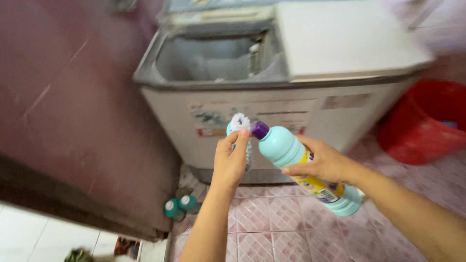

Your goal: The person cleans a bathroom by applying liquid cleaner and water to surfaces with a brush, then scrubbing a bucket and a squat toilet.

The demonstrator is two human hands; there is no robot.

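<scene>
**Teal bottle tipped toward a scrub brush, front of the washer**

Teal plastic bottle (291, 160), purple cap (260, 130) on, held aslant in mid-air, cap end up and left, base down and right. Right hand (323, 164) wrapped around the middle, over the yellow label, fingers curled firm. Left hand (230, 160) raised beside it, closed around a brush (241, 127) with white bristles and a teal handle, bristles up, just beside the purple cap, touching or not, hard to tell. Both held in front of a white twin-tub washing machine (272, 121): left tub (208, 60) open and grey inside, white lid (340, 36) down on the right. Red plastic basin (427, 121) on the floor at far right. Two small teal-capped bottles (180, 206) at the machine's lower left corner, near a dark red wall (73, 97). Pink patterned tiles (272, 218) underfoot.
</scene>
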